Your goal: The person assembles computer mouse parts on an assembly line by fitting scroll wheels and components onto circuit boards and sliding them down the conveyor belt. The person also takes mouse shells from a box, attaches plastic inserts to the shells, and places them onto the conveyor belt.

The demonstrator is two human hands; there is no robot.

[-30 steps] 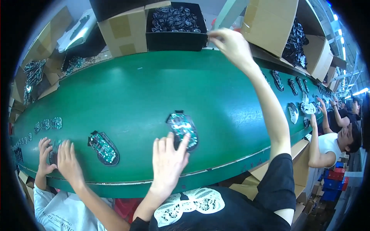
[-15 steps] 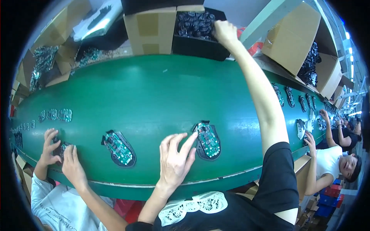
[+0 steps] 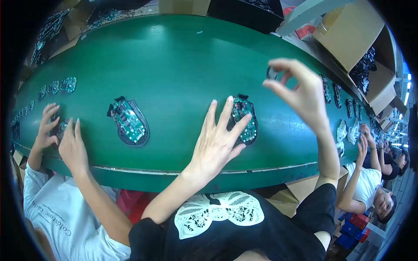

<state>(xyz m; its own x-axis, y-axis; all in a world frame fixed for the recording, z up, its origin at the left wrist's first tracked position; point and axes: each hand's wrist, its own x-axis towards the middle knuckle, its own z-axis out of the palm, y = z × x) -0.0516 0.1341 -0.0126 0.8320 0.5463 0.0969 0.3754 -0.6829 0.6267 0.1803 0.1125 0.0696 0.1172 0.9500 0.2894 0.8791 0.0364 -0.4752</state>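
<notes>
My right hand (image 3: 302, 93) is raised above the belt, pinching a small dark round part (image 3: 272, 73) between thumb and fingertips. With fingers spread, my left hand (image 3: 215, 141) lies against a black mouse-shaped shell carrying a green circuit board (image 3: 249, 124). Its fingers cover part of the board's left side; whether it presses down I cannot tell. Further left on the belt rests a second black shell with a green circuit board (image 3: 129, 122), tilted slightly, untouched by either hand.
The green belt (image 3: 183, 56) runs across. Behind it stand a black box (image 3: 248, 16) of dark parts and an open carton (image 3: 348, 39). Small boards (image 3: 68, 85) lie at left, where a co-worker's hands (image 3: 72, 145) handle a part. Shells (image 3: 337, 95) line the right, near another co-worker.
My right hand has come back from the black box towards me, now with the small dark part. My left hand has spread over the board's edge. The whole view has shifted.
</notes>
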